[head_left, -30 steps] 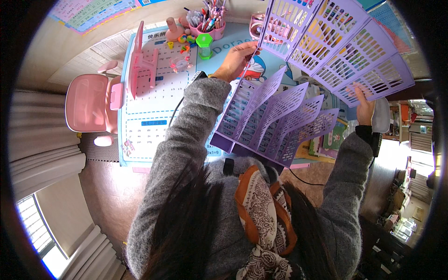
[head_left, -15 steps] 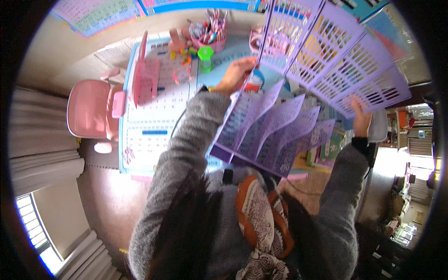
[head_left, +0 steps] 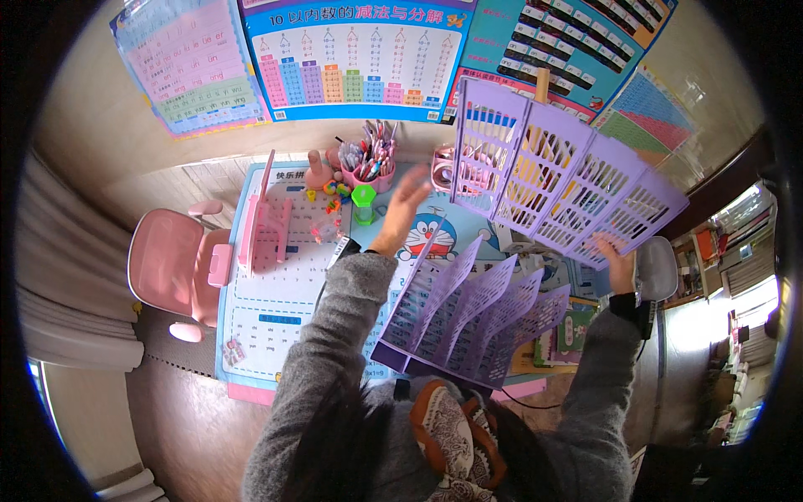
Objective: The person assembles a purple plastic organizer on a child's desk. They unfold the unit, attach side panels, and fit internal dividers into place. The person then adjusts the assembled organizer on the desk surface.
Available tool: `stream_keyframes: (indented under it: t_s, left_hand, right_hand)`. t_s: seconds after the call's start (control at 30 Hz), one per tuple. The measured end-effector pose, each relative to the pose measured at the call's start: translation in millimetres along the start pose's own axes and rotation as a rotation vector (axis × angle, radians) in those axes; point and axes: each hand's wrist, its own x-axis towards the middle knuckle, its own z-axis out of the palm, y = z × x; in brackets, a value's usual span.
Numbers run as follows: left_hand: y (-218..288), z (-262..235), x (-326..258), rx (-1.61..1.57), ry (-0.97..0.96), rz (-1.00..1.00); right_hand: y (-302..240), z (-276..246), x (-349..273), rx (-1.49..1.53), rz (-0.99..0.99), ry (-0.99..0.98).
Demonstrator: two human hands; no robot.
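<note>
My right hand grips the lower right edge of a purple slotted plastic panel made of several joined sections, held tilted above the far right of the desk. My left hand is off the panel, a little left of its lower left corner, fingers stretched out and slightly blurred. Closer to me stands a purple file rack, its several slotted dividers leaning to the right. Pens and a pink basket show behind the panel, partly hidden by it.
On the desk are a pink bookstand, a green hourglass-shaped timer, small colourful toys and a pink pen holder. Books lie right of the rack. A pink chair stands left; posters cover the wall.
My left hand has let go of the panel's lower left corner and drawn away to the left. The right hand still holds the panel. The view has tilted up, showing more wall.
</note>
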Motion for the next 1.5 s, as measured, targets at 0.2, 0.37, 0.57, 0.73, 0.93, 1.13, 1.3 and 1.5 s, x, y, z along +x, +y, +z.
stream_keyframes:
  t_s: [0.2, 0.37, 0.57, 0.73, 0.93, 1.13, 1.3, 1.5]
  left_hand:
    - [135, 31, 11, 1.01, -0.238, 0.935]
    - [124, 56, 34, 0.289, -0.25, 0.285]
    - [65, 80, 54, -0.644, -0.148, 0.226]
    - [15, 88, 39, -0.483, -0.285, -0.055]
    - [7, -12, 47, -0.505, -0.113, -0.014]
    - [-15, -44, 43, 0.109, -0.226, -0.171]
    - [-29, -35, 32, 0.208, -0.254, -0.116]
    - [-35, -23, 24, 0.176, -0.243, -0.129]
  right_hand:
    - [-127, -12, 54, -0.543, -0.219, -0.112]
    - [-153, 8, 90, -0.681, -0.832, 0.526]
    - [-79, 95, 70, 0.554, 0.124, -0.129]
    - [-29, 128, 55, 0.519, 0.013, -0.158]
    - [11, 72, 37, 0.285, 0.121, -0.144]
    - [50, 43, 10, 0.204, 0.197, -0.138]
    - [69, 30, -5, 0.195, 0.222, -0.119]
    - [70, 18, -19, 0.218, 0.197, -0.08]
